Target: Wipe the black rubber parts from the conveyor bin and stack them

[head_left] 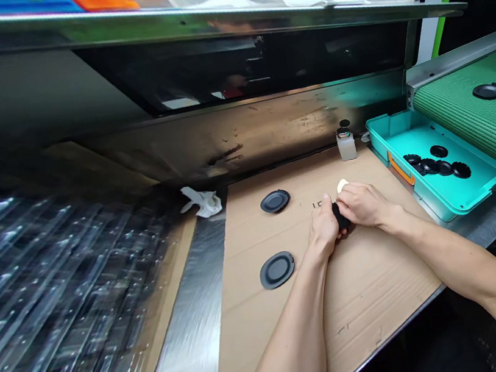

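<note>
The left hand (323, 229) and the right hand (362, 204) are closed together near the middle of the cardboard sheet (364, 323), both curled around a black moulded part (341, 216). The part is largely hidden by the fingers, so its full shape and condition cannot be confirmed; the exposed surface appears dark and matte. A small cream-coloured piece (342, 185) sits at the right hand's fingertips, just beyond the part; whether it is gripped or only touching cannot be determined.

Holding the part between both hands, raised slightly off the sheet, appears to give close two-handed control of it. Two black round discs lie flat and well apart on the cardboard, left of the hands: one disc (275, 201) farther away and one disc (277, 270) nearer. A small plastic bottle (346, 144) with a black cap stands at the far edge, within easy reach. To the right, a teal tray (455, 201) holds a cluster of black round parts (440, 159), apparently positioned to receive items from the adjoining green conveyor belt (463, 112), which carries two similar black parts (487, 91).
</note>
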A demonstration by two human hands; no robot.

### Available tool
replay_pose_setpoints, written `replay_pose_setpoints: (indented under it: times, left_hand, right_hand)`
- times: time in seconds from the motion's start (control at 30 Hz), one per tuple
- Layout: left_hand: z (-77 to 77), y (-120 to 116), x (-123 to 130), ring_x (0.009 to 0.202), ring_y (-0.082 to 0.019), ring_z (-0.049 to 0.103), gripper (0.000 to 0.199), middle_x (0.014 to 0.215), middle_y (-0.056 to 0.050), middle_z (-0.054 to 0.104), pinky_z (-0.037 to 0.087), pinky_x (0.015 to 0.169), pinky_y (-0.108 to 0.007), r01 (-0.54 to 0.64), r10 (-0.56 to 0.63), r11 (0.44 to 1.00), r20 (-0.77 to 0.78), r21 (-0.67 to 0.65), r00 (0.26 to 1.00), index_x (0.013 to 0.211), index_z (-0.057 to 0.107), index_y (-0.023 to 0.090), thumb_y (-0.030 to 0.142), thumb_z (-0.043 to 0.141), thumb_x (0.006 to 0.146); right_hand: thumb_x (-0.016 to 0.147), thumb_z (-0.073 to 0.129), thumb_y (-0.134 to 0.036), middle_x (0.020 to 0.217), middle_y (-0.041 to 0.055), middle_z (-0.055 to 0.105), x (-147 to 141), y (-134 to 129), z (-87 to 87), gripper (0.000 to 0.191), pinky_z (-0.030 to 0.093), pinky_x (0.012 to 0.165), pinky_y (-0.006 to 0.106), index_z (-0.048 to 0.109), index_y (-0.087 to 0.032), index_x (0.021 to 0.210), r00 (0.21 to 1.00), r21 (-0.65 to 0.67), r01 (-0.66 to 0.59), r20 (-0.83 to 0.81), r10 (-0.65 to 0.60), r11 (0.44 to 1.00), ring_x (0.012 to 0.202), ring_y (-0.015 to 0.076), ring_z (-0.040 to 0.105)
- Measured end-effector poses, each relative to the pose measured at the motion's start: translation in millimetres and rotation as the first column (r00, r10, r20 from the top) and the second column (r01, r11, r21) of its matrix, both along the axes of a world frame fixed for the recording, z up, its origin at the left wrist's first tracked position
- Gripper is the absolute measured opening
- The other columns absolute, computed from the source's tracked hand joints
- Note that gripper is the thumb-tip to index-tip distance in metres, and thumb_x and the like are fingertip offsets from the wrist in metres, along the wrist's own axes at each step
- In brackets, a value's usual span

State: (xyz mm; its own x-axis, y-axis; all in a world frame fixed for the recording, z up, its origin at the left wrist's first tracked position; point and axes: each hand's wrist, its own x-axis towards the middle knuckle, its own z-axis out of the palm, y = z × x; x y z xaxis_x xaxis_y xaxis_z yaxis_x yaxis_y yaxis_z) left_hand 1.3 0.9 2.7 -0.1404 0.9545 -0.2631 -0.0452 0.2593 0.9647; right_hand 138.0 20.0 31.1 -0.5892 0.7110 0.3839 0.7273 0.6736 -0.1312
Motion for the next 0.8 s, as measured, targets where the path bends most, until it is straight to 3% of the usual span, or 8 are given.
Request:
replay_pose_setpoints:
  times: [0.33, 0.47, 0.57, 0.63, 0.8]
  left_hand:
    - [2.8, -4.2, 2.1, 0.027, -0.016, 0.046, 0.061, 0.035, -0.006, 0.051, 0.026, 0.029, -0.024, 0.021, -0.019, 0.999, -0.072, 0.030, 0.997, 0.052, 0.056, 0.021, 0.052, 0.042, 0.102]
    - [1.5, -5.6, 4.5, 0.025, -0.015, 0.043, 0.059, 0.034, -0.005, 0.050, 0.023, 0.029, -0.024, 0.025, -0.024, 0.999, -0.012, 0.035, 1.000, 0.053, 0.056, 0.020, 0.052, 0.045, 0.100]
    - [3.9, -3.4, 2.4, 0.027, -0.014, 0.044, 0.052, 0.037, -0.003, 0.051, 0.023, 0.029, -0.023, -0.023, 0.021, 1.000, 0.109, 0.016, 0.994, 0.061, 0.061, 0.018, 0.052, 0.049, 0.098]
    - [9.4, -0.6, -3.2, 0.030, -0.014, 0.046, 0.051, 0.045, -0.005, 0.056, 0.024, 0.029, -0.022, -0.055, 0.059, 0.998, 0.264, -0.023, 0.963, 0.074, 0.065, 0.015, 0.050, 0.040, 0.100]
    - [25.7, 3.5, -26.1, 0.042, -0.011, 0.050, 0.054, 0.069, -0.012, 0.066, 0.032, 0.032, -0.017, 0.010, 0.126, 0.979, 0.650, -0.202, 0.750, 0.100, 0.064, 0.005, 0.039, 0.022, 0.104]
  right_hand:
    - [0.101, 0.051, -0.021, 0.098, 0.0102, 0.071, -0.3, -3.0, -2.5, 0.020, 0.048, 0.083, 0.030, 0.069, -0.015, 0.095, 0.999, -0.015, 0.044, 0.028, -0.044, 0.999, 0.095, 0.0210, 0.063]
    - [0.100, 0.052, -0.021, 0.100, 0.0103, 0.072, -1.9, -4.2, -1.8, 0.019, 0.048, 0.082, 0.030, 0.070, -0.016, 0.097, 0.996, -0.052, 0.090, 0.007, -0.090, 0.995, 0.096, 0.0210, 0.065]
    - [0.096, 0.056, -0.022, 0.099, 0.0085, 0.074, 0.5, -6.5, 2.5, 0.015, 0.046, 0.075, 0.029, 0.071, -0.018, 0.094, 0.990, -0.135, 0.141, 0.000, -0.142, 0.981, 0.091, 0.0209, 0.067]
    - [0.094, 0.058, -0.023, 0.096, 0.0065, 0.075, 5.9, -6.3, 7.0, 0.015, 0.044, 0.071, 0.028, 0.072, -0.021, 0.090, 0.983, -0.175, 0.168, -0.038, -0.178, 0.970, 0.086, 0.0205, 0.068]
    - [0.092, 0.060, -0.025, 0.090, 0.0108, 0.075, 30.2, 5.3, 16.8, 0.016, 0.044, 0.073, 0.032, 0.074, -0.021, 0.086, 0.906, -0.194, 0.407, -0.041, -0.422, 0.893, 0.085, 0.0253, 0.066]
